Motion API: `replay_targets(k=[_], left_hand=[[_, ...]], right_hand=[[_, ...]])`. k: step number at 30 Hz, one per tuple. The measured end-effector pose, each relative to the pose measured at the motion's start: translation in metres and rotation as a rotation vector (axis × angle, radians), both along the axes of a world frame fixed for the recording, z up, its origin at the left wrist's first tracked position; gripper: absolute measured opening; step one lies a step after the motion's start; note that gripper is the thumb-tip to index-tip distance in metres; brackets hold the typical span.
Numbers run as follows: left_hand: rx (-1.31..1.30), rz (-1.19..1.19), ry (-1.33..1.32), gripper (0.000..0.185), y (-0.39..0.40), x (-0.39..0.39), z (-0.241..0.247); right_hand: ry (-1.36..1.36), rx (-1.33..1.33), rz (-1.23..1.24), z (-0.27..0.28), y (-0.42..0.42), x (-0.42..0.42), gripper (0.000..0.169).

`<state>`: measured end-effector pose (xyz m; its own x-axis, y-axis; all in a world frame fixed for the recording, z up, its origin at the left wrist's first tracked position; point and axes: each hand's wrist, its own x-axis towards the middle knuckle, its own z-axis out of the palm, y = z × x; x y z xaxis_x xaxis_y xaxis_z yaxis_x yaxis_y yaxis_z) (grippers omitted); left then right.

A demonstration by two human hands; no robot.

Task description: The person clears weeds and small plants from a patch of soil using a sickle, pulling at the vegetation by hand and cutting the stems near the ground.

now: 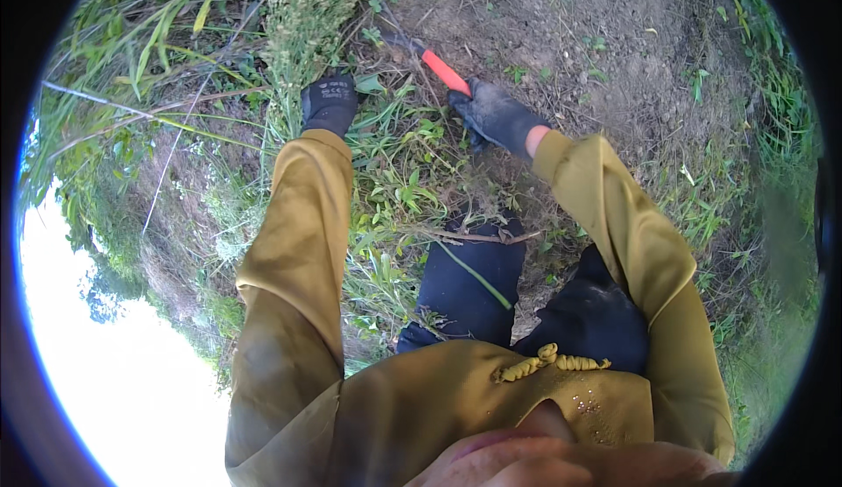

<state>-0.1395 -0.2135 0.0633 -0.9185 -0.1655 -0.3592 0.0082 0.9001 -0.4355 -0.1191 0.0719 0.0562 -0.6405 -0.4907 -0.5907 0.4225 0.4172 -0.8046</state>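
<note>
My left hand [329,102], in a dark work glove, is closed at the base of a clump of leafy, seed-headed weeds [296,33]; its fingers are mostly hidden from view. To its right, my right hand [495,115], also gloved, grips the orange-red handle [447,74] of a hand tool. The dark metal part of the tool [402,42] points up and left to the ground beside the weeds, and its far end is hard to make out. Low green plants [411,184] grow between my two hands.
Bare soil [612,59] with small sprouts lies at the upper right. Long grass blades [158,33] and dry stalks spread at the upper left. A broken twig [487,236] lies across my dark trouser leg [470,276]. More grass [783,112] borders the right side.
</note>
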Motion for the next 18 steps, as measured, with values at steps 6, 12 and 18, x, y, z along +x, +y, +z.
replay_targets(k=[6, 12, 18], left_hand=[[0.075, -0.105, 0.127, 0.028, -0.017, 0.024, 0.015], [0.01, 0.001, 0.148, 0.027, -0.051, 0.117, 0.022], [-0.031, 0.157, 0.068, 0.037, -0.055, 0.143, -0.012]], right_hand=[[-0.072, -0.135, -0.046, -0.002, -0.008, 0.029, 0.036], [0.021, -0.196, -0.017, -0.018, 0.002, 0.026, 0.033], [-0.161, -0.178, 0.008, -0.015, -0.032, -0.011, 0.033]])
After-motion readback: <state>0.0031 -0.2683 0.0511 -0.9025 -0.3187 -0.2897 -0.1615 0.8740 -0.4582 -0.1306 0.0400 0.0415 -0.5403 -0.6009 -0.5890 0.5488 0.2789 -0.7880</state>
